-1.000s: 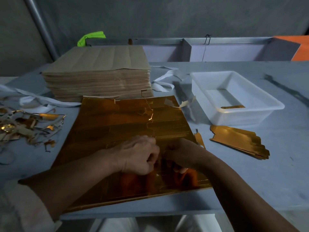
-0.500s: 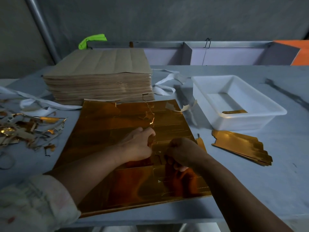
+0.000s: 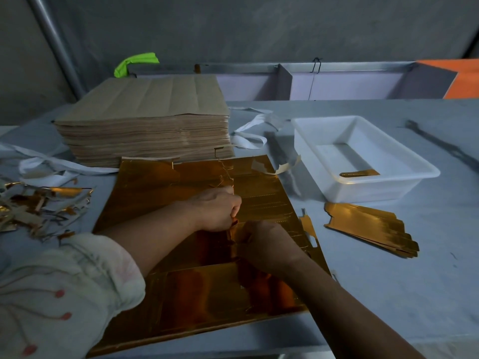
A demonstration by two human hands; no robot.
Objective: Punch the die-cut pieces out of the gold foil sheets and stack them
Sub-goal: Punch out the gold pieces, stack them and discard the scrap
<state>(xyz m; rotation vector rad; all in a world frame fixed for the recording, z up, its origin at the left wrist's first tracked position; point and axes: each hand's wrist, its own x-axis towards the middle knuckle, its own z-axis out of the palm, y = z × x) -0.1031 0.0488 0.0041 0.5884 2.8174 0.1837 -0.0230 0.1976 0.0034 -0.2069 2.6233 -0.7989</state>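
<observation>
A large gold foil sheet [image 3: 160, 193] lies flat on the table in front of me, torn along its far edge. My left hand [image 3: 216, 209] and my right hand [image 3: 267, 242] sit close together at the sheet's middle, fingers curled and pinching the foil where a strip is lifted. Their fingertips are mostly hidden. A fanned stack of punched gold pieces [image 3: 373, 226] lies on the table to the right of the sheet. One more gold piece [image 3: 359, 174] rests inside the white plastic tray [image 3: 404, 149].
A tall stack of sheets, brown side up [image 3: 145, 125], stands behind the foil sheet. Gold and white scrap [image 3: 39, 206] is heaped at the left. White strips [image 3: 248, 136] lie between the stack and the tray. The table's front edge runs just below the sheet.
Both hands have moved a little farther up the sheet, the left one leading, still pinching the foil at its middle. The view has shifted slightly.
</observation>
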